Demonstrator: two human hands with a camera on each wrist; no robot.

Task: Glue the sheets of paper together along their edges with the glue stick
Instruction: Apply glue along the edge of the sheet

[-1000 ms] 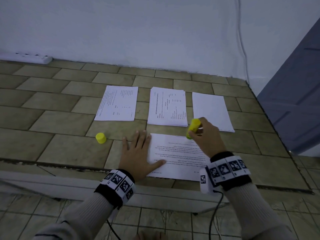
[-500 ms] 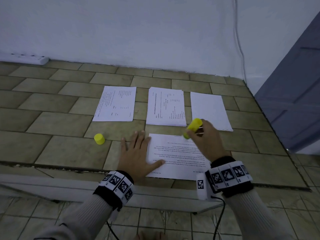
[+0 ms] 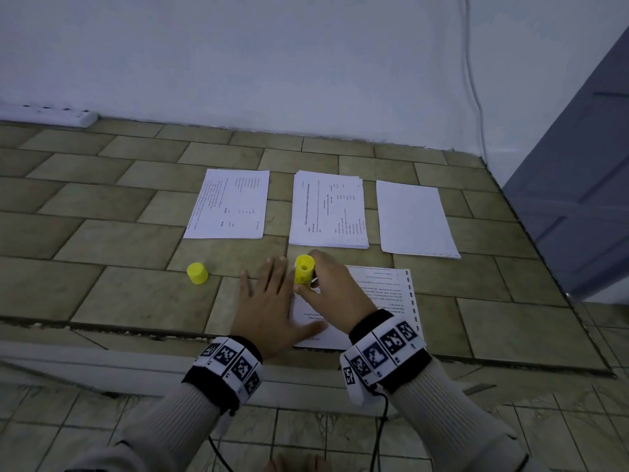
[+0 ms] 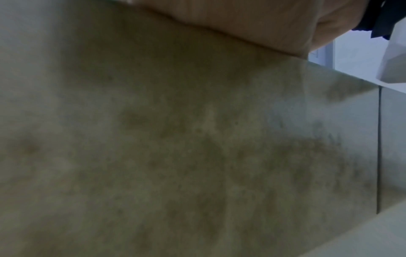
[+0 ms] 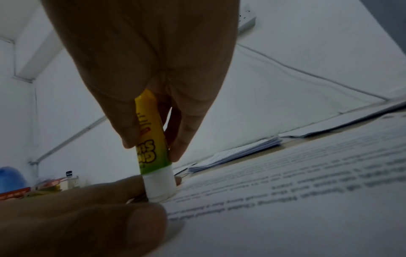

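Olive-brown tiled ledge (image 3: 102, 240) up against a plain white wall (image 3: 272, 56). White power strip (image 3: 51, 114) sitting far left where tile meets wall. Thin white cable (image 3: 474, 80) running down the wall on the right. Grey-blue door (image 3: 578, 199) at the right edge. Paler floor tiles (image 3: 323, 434) below the ledge. Blurry blue and orange clutter (image 5: 13, 184) off in the right wrist view.

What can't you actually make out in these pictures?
- Left wrist view: only blurred tile and part of the left hand; no paper shows.
- Head view: the right hand hides the glue stick tip and much of the near sheet.
- Right wrist view: the sheet's print is too blurred to read.
- Head view: the far sheets' text is too small.
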